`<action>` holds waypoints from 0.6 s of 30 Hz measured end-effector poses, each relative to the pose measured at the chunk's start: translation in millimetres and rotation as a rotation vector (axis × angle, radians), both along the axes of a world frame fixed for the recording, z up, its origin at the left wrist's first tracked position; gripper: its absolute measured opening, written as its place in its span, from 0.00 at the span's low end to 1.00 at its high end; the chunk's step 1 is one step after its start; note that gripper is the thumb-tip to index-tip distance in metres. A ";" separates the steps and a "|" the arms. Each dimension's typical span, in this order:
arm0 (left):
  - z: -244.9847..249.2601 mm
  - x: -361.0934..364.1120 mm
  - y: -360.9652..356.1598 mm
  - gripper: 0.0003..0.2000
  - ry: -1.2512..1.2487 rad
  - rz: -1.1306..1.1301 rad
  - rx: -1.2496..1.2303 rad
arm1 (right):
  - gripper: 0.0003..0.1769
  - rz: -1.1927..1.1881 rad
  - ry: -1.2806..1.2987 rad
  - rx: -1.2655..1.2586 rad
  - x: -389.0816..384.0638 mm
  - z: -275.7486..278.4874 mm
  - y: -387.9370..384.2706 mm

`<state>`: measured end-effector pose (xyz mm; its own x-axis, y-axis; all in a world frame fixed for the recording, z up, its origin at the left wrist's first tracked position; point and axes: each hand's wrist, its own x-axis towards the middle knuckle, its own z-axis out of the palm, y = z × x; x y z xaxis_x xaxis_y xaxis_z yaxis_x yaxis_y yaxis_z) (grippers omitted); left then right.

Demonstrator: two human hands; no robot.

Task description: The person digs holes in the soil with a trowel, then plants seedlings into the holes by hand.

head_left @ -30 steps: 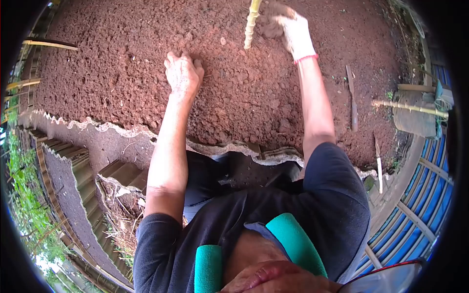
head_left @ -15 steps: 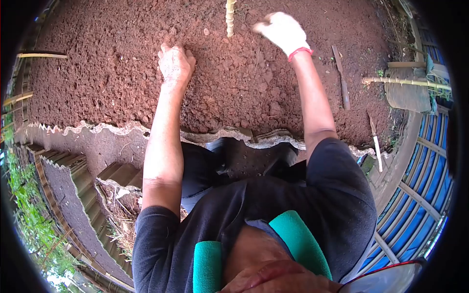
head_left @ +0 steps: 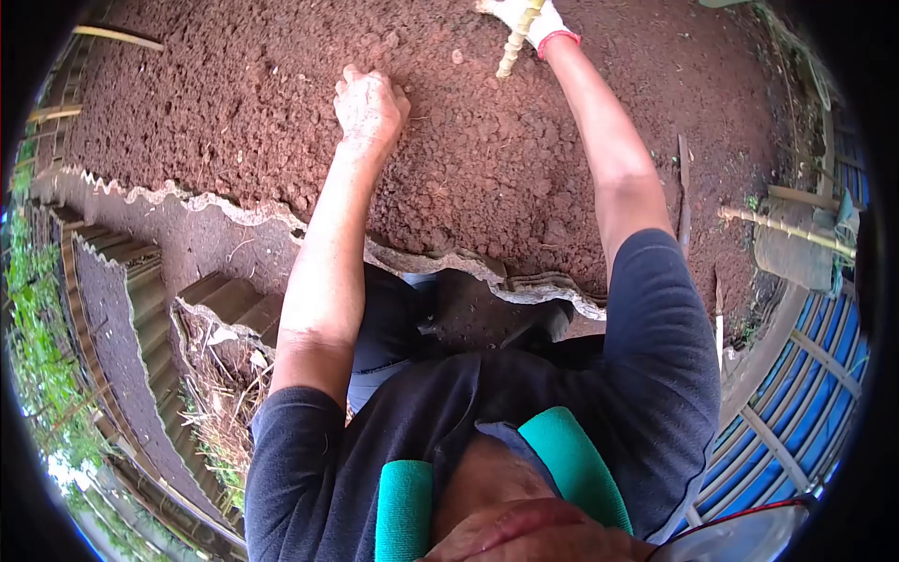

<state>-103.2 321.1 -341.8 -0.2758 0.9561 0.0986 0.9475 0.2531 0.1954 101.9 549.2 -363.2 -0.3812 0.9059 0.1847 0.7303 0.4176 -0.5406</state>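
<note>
My bare left hand [head_left: 370,108] rests on the brown, crumbly soil [head_left: 468,178] with its fingers curled under. Whatever may be inside the curl is hidden. My right hand [head_left: 536,21] wears a white glove with a red cuff and reaches out to the top edge of the view, partly cut off. Its visible fingers stretch left, with brownish tips, low over the soil. A pale, ringed plant stalk [head_left: 515,49] stands in the soil and crosses in front of the glove; a grip on it is not visible.
Wavy corrugated sheet [head_left: 478,267] edges the bed before my body. On the right are a narrow dark tool [head_left: 685,187], another ringed stalk [head_left: 796,229] and a blue slatted wall [head_left: 815,375]. More corrugated sheets [head_left: 150,309] and dry straw [head_left: 225,403] lie left.
My gloved right hand has moved farther out, behind the stalk. The view has shifted, so the bed appears lower and farther right. My left hand stays curled on the soil.
</note>
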 end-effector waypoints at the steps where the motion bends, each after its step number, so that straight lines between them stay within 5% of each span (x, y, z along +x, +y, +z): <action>1: 0.4 -5.5 2.0 0.19 -0.019 0.034 -0.009 | 0.28 0.049 -0.079 0.010 -6.0 0.6 2.6; 3: -2.4 -15.4 5.0 0.19 -0.063 0.099 -0.041 | 0.27 0.111 -0.049 -0.065 -3.1 -6.2 19.5; 5: -10.4 -23.5 5.5 0.18 -0.004 0.110 0.009 | 0.14 0.084 0.681 -0.366 18.1 -0.2 -2.5; 8: -18.3 -36.5 9.1 0.16 -0.027 0.114 -0.002 | 0.14 0.028 1.098 -0.562 60.0 76.2 -87.9; 9: -18.3 -41.1 8.4 0.16 -0.017 0.081 0.032 | 0.15 0.027 1.195 -0.447 81.3 70.7 -104.0; 10: -17.4 -44.2 9.9 0.16 -0.048 0.103 0.050 | 0.15 -0.066 1.074 -0.467 95.1 73.7 -129.3; 12: -26.9 -78.6 23.1 0.16 -0.162 0.184 0.070 | 0.16 -0.216 0.398 -0.259 119.5 46.7 -166.6; 14: -7.3 -105.4 30.4 0.15 -0.222 0.459 0.148 | 0.14 0.002 0.380 -0.392 90.5 70.4 -212.7; 15: -9.9 -128.8 23.6 0.28 -0.679 0.440 0.391 | 0.13 0.087 0.349 -0.376 76.4 60.5 -218.6; 16: 37.1 -123.7 16.0 0.11 -0.990 0.512 0.645 | 0.12 0.175 0.354 -0.263 54.1 51.2 -221.0; 17: 82.4 -115.3 -0.5 0.08 -1.112 0.571 0.954 | 0.11 0.250 0.241 -0.115 27.4 61.7 -219.6; 18: 129.6 -83.5 -32.6 0.08 -0.957 0.489 1.092 | 0.11 0.280 0.200 0.047 1.9 55.4 -207.0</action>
<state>-186.7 288.4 -212.3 -0.8994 0.3365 0.2789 0.2313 -0.1747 0.9571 103.9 342.2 -307.8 -0.5656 0.7601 0.3200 0.4660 0.6146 -0.6365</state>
